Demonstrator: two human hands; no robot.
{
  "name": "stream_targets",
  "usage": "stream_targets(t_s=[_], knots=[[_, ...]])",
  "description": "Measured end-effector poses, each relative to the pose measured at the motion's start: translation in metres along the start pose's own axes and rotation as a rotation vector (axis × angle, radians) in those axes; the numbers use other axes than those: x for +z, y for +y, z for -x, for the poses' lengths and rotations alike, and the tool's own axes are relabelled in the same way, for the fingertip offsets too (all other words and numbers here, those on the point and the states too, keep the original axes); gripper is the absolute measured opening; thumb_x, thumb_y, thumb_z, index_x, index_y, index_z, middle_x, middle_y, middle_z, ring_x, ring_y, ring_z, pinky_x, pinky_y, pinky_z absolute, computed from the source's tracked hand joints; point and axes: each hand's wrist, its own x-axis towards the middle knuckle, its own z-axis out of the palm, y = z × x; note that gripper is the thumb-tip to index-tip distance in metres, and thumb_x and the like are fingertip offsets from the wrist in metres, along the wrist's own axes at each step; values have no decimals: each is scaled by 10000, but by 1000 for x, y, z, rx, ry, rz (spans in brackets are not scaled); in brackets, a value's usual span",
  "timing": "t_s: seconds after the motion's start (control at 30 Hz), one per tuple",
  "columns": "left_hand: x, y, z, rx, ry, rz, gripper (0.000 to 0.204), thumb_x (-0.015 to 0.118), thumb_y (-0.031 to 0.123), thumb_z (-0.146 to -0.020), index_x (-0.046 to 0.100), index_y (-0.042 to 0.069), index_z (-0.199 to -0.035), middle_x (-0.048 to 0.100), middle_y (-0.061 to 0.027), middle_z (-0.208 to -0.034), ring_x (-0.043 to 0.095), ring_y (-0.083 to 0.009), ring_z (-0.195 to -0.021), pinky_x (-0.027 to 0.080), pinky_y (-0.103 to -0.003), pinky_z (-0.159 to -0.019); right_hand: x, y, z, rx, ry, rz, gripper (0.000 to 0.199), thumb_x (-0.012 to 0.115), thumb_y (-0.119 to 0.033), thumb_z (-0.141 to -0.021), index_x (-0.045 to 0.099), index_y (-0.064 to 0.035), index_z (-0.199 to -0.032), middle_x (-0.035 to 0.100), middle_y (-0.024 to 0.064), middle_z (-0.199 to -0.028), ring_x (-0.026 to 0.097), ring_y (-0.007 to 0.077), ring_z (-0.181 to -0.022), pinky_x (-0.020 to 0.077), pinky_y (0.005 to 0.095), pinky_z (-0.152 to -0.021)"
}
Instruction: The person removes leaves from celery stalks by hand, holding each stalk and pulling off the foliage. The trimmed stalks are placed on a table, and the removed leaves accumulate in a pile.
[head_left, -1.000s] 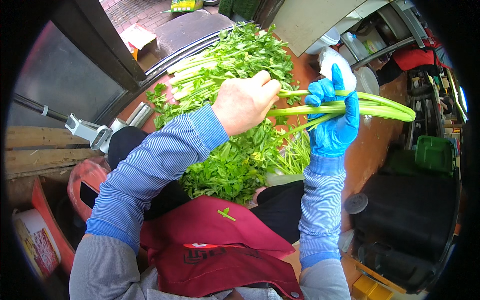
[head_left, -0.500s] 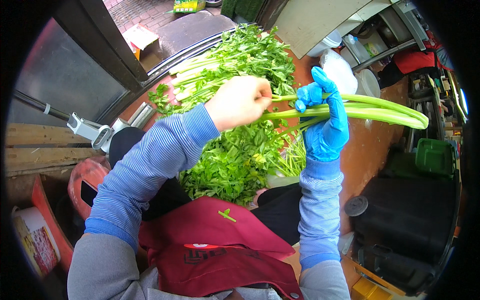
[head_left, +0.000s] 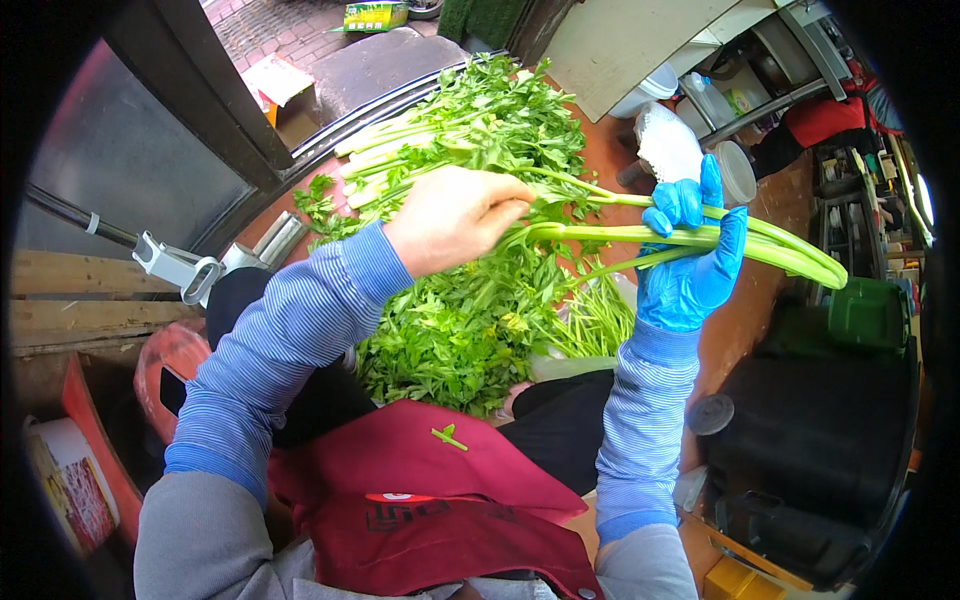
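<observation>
My right hand, in a blue glove, is closed round a few long green celery stalks. Their thick pale ends point right and their thinner leafy ends reach left. My bare left hand pinches at the leafy end, where its fingers partly hide the celery leaves. Beneath both hands lies a large heap of leafy celery. Farther off, more celery bunches rest on the floor with their pale bases to the left. Below my right hand sit trimmed thin green stems in what looks like a pale bag or container.
A small celery scrap lies on my dark red apron. At right stand a black bin and a green container. White tubs and shelving are at the far right, near a person in red. A glass door is left.
My right hand has moved right and slightly down with the stalks. My left hand has shifted left and down, widening the gap between the hands.
</observation>
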Motion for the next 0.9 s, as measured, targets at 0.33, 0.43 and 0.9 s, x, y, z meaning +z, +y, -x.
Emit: stream_targets(t_s=[0.33, 0.43, 0.9], knots=[[32, -4, -10, -152, 29, 155, 233, 603, 258, -799, 619, 66, -930, 502, -81, -828, 533, -221, -804, 436, -323, -707, 9, 17, 3, 77, 2, -127, 434, 510, -313, -878, 487, 16, -1159, 326, 21, -715, 319, 126, -678, 331, 243, -557], [31, -11, -16, -207, -47, 474, 173, 583, 186, -818, 589, 16, -853, 539, -38, -787, 521, -155, -740, 429, -280, -715, 2, 14, 2, 106, 23, -180, 401, 504, -315, -884, 511, 4, -1127, 324, 15, -695, 313, 124, -660, 333, 244, -543], [-27, -28, 12, -268, -393, 103, 500, 631, 394, -769, 546, 56, -1128, 588, -148, -1081, 613, -216, -846, 473, -357, -772, -31, -47, 0, 20, 91, -176, 347, 555, -303, -857, 564, 0, -1025, 320, 1, -657, 318, 108, -629, 326, 218, -510]])
